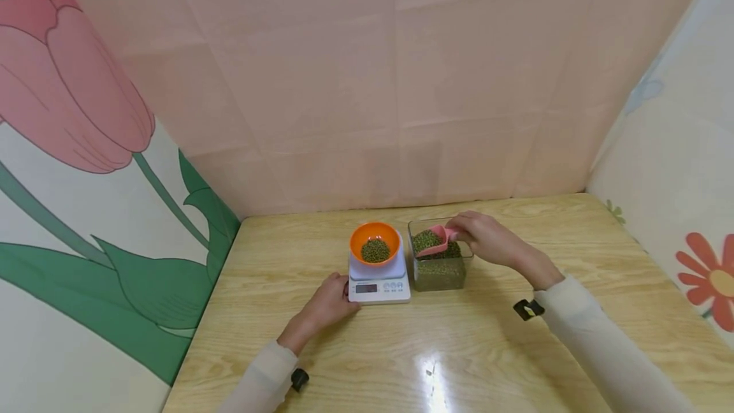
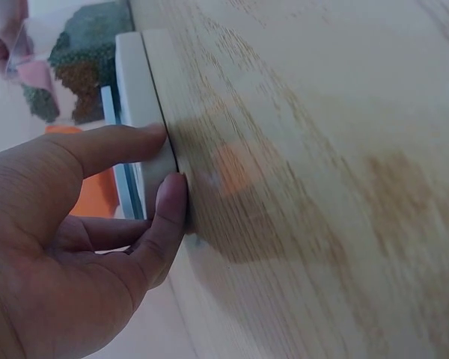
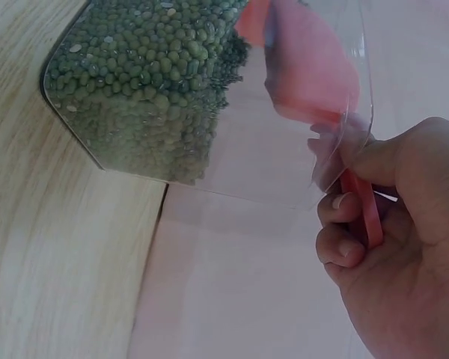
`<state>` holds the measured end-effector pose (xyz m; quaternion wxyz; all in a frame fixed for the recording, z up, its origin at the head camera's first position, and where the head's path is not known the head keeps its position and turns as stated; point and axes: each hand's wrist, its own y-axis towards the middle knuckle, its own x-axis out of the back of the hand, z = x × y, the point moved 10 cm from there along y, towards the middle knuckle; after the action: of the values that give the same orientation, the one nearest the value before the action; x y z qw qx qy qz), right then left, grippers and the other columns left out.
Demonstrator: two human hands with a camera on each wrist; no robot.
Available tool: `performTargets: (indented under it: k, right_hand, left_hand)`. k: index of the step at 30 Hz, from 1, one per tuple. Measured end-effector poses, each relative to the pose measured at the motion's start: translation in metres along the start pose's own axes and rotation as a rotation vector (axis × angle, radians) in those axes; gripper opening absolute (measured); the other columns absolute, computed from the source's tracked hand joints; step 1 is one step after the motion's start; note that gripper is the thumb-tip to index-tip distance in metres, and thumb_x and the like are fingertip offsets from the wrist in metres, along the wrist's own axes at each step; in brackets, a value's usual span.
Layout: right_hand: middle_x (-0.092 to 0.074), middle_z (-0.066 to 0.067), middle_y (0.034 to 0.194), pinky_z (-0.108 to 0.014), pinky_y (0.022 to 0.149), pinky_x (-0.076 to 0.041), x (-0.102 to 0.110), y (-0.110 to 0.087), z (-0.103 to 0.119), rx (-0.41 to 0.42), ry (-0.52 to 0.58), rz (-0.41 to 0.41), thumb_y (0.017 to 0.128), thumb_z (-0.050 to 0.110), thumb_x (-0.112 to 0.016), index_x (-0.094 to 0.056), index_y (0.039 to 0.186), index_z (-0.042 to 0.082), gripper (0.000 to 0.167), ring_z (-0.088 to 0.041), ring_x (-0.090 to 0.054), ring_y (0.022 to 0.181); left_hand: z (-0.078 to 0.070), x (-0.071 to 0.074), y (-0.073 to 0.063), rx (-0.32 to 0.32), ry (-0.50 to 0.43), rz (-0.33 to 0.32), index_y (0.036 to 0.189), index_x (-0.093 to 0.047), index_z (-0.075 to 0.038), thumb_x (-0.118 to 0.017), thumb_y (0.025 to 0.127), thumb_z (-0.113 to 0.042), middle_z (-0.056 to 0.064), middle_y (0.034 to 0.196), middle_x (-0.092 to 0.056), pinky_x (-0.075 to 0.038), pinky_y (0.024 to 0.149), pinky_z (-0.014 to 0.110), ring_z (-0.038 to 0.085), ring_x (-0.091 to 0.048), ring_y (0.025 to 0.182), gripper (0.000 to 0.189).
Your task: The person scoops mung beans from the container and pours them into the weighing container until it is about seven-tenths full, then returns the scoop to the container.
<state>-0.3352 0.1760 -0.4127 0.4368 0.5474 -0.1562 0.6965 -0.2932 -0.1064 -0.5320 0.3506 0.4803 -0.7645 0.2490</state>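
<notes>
In the head view, a white digital kitchen scale (image 1: 380, 292) carries an orange bowl (image 1: 356, 235) with green mung beans (image 1: 375, 250) inside. My left hand (image 1: 329, 303) holds the scale's front left corner, its thumb and fingers bent about the edge in the left wrist view. Right of the scale stands a clear container (image 1: 440, 276), partly filled with mung beans. My right hand (image 1: 486, 238) grips the handle of a pink scoop (image 3: 312, 67), whose tilted head is inside the container, above or against the beans. The scale's display is too small to read.
The light wooden table (image 1: 275, 241) ends at a pink cloth-covered wall (image 1: 321, 113) behind. Side panels with a painted tulip (image 1: 86, 81) and a red flower (image 1: 719, 280) flank it. Dark straps (image 1: 528, 309) hang near both sleeves.
</notes>
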Motion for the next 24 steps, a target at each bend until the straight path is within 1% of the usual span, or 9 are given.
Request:
performTargets:
  k: [3, 6, 10, 13, 20, 24]
  right_hand:
    - [-0.075, -0.015, 0.113, -0.056, 0.093, -0.057, 0.000, -0.001, -0.002, -0.012, 0.005, -0.011, 0.104, 0.010, -0.067, -0.074, 0.118, 0.002, 0.018, -0.035, -0.071, 0.107]
    - [-0.075, -0.014, 0.111, -0.054, 0.091, -0.057, -0.001, -0.003, -0.005, -0.026, 0.010, -0.025, 0.104, 0.012, -0.067, -0.073, 0.119, 0.001, 0.020, -0.033, -0.071, 0.104]
    - [-0.075, -0.011, 0.108, -0.051, 0.088, -0.057, -0.001, -0.005, -0.008, -0.032, 0.010, -0.041, 0.104, 0.015, -0.067, -0.073, 0.120, 0.000, 0.023, -0.028, -0.071, 0.098]
    - [-0.075, -0.010, 0.107, -0.050, 0.088, -0.057, -0.001, -0.006, -0.008, -0.032, 0.011, -0.048, 0.104, 0.016, -0.067, -0.073, 0.120, 0.000, 0.023, -0.026, -0.071, 0.097]
    - [-0.075, -0.010, 0.107, -0.051, 0.089, -0.057, -0.001, -0.007, -0.010, -0.037, 0.023, -0.062, 0.104, 0.014, -0.066, -0.073, 0.120, 0.001, 0.022, -0.027, -0.071, 0.099]
    - [-0.075, -0.011, 0.108, -0.052, 0.091, -0.057, -0.001, -0.007, -0.011, -0.039, 0.022, -0.069, 0.104, 0.014, -0.066, -0.073, 0.120, 0.000, 0.022, -0.029, -0.071, 0.100]
  left_hand:
    - [-0.001, 0.000, 0.000, 0.000, 0.008, -0.003, 0.134, -0.069, 0.000, -0.086, 0.088, -0.011, 0.010, 0.111, -0.073, -0.044, 0.078, 0.031, 0.018, -0.047, 0.089, 0.050]
    - [-0.001, 0.001, 0.000, -0.004, 0.021, -0.008, 0.132, -0.070, 0.001, -0.087, 0.087, -0.010, 0.009, 0.106, -0.071, -0.044, 0.077, 0.031, 0.018, -0.047, 0.088, 0.050]
    - [-0.002, 0.001, 0.000, -0.011, 0.025, -0.012, 0.132, -0.070, 0.001, -0.087, 0.086, -0.010, 0.010, 0.109, -0.073, -0.044, 0.077, 0.031, 0.018, -0.047, 0.088, 0.050]
    - [-0.002, 0.000, 0.000, -0.014, 0.028, -0.014, 0.132, -0.070, 0.001, -0.087, 0.086, -0.010, 0.010, 0.109, -0.074, -0.044, 0.077, 0.031, 0.018, -0.047, 0.088, 0.050]
    - [-0.002, 0.001, 0.000, -0.005, 0.029, -0.014, 0.133, -0.069, 0.001, -0.087, 0.087, -0.011, 0.009, 0.107, -0.072, -0.043, 0.077, 0.030, 0.018, -0.046, 0.088, 0.050]
    - [-0.002, 0.000, 0.001, -0.015, 0.025, -0.014, 0.133, -0.069, 0.000, -0.087, 0.087, -0.011, 0.010, 0.111, -0.074, -0.043, 0.077, 0.030, 0.018, -0.047, 0.088, 0.050]
